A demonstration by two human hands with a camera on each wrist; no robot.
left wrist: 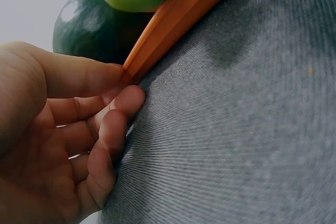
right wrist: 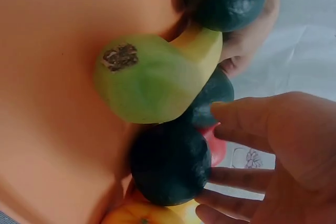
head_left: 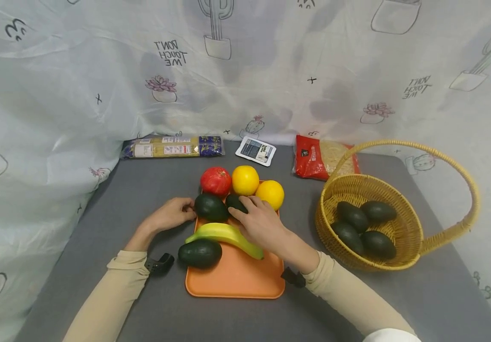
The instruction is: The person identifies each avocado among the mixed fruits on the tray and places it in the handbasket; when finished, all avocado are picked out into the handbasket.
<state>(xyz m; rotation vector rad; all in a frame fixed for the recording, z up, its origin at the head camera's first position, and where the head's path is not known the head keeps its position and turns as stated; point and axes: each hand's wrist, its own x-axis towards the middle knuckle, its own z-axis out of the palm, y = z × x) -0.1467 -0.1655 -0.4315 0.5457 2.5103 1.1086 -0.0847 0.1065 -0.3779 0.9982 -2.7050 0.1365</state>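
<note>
My left hand (head_left: pixel 170 216) is at the left edge of the orange tray (head_left: pixel 237 282); in the left wrist view its thumb and fingertips pinch the tray's rim (left wrist: pixel 157 27). Over the tray, my right hand (head_left: pixel 267 228) touches a dark green avocado (head_left: pixel 235 203) with loosely extended fingers. In the right wrist view the thumb stands off this avocado (right wrist: pixel 170 163). Beside it on the tray lies a second avocado (head_left: pixel 211 207). A yellow-green banana (head_left: pixel 228 233) and a third avocado (head_left: pixel 200 253) lie nearer me. A red pomegranate (head_left: pixel 216 181) and two oranges (head_left: pixel 245 180) fill the far end.
To the right stands a wicker basket (head_left: pixel 333 249) with a tall handle, holding several avocados (head_left: pixel 378 244). Along the back are a long pasta pack (head_left: pixel 173 147), a white flat pack (head_left: pixel 256 151) and a red bag (head_left: pixel 309 159). Printed cloth hangs behind the grey table (head_left: pixel 143 308).
</note>
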